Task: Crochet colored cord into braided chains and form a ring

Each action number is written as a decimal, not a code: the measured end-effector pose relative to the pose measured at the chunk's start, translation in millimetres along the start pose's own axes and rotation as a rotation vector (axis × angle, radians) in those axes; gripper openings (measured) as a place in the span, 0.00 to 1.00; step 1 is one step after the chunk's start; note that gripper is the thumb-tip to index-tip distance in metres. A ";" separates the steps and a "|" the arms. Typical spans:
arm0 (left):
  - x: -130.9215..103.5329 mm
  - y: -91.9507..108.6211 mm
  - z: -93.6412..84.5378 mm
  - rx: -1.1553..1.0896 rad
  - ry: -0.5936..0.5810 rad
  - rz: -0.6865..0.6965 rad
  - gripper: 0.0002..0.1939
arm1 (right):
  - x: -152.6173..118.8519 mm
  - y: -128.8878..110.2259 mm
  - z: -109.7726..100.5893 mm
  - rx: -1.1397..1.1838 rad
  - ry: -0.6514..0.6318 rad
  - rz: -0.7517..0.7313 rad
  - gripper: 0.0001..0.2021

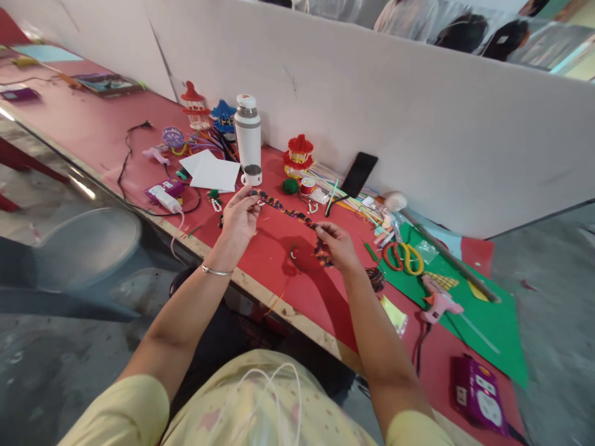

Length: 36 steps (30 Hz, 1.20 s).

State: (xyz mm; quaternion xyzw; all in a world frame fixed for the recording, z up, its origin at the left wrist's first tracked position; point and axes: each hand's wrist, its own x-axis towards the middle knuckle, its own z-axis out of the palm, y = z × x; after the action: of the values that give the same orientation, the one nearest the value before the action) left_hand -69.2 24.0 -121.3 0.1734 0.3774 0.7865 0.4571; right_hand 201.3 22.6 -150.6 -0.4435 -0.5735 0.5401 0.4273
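A braided multicolour yarn strip (288, 212) is stretched above the red table (264, 254). One end is pinched in my left hand (240, 214), near the white bottle (248, 139). Farther along, my right hand (340, 244) pinches the strip between thumb and fingers, and the rest hangs down below that hand. A dark multicolour yarn ball (375, 280) lies just right of my right wrist. Beyond the strip are a green pompom (290, 186) and a red thread spool (307, 186).
Scissors (413, 259) and a pink glue gun (439, 300) lie on green sheet (502, 328) at right. White cards (216, 173), a purple power box (170, 189) and cables are at left. A phone (359, 174) leans on the partition (395, 105).
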 end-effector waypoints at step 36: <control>-42.9 -45.4 -47.0 1.726 -0.643 0.396 0.14 | 8.1 52.0 34.9 -1.046 -0.046 -0.514 0.20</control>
State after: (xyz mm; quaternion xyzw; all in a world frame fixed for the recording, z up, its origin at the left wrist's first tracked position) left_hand -49.2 -19.4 -183.2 0.7217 0.6492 0.2129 0.1110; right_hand 168.0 23.3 -204.2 -0.4303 -0.8624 0.0736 0.2565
